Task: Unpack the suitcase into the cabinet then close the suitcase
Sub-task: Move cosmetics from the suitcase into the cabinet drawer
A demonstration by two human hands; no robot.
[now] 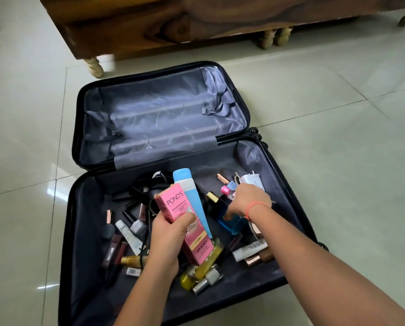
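Observation:
A dark suitcase lies wide open on the floor, its far half lined in grey and bare. The near half holds several cosmetics. My left hand grips a pink Pond's box together with a blue-and-white tube, both lifted above the pile. My right hand reaches down over a blue perfume bottle, fingers curled at its top; whether it grips the bottle I cannot tell. A white charger lies just beyond that hand.
A wooden bed frame with turned legs stands beyond the suitcase. Lipsticks and small tubes lie at the left of the pile, yellow bottles near the front, a white tube at the right. Pale floor tiles surround the case.

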